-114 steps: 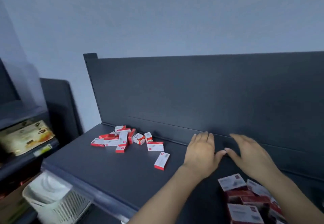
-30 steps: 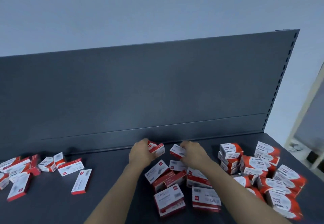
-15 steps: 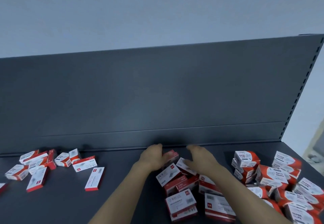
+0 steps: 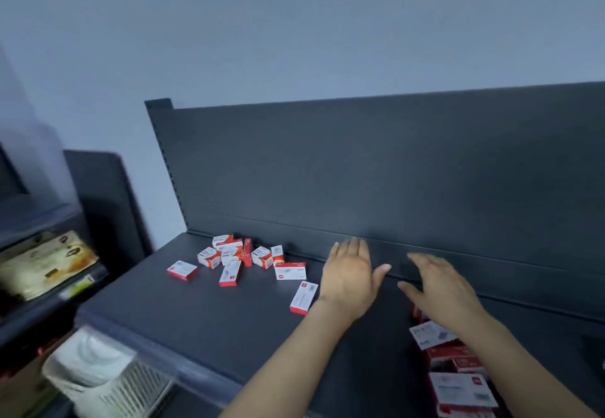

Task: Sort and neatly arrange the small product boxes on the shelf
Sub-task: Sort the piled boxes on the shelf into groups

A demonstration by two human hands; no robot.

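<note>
Hovering flat and empty over the shelf (image 4: 229,319), left hand (image 4: 348,273) and right hand (image 4: 438,290); small boxes (image 4: 235,255) lie scattered; sorting seems barely begun.

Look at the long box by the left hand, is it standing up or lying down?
Lying down. The long box rests flat on the shelf, white face up, beside the left hand.

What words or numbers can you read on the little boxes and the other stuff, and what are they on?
"24", then a blurred character: on the white-topped box by the right hand.
Too small to read: the print on the scattered red-and-white boxes.
Blurred, unreadable: the print on the bottom-right box and on the yellow package at far left.
</note>
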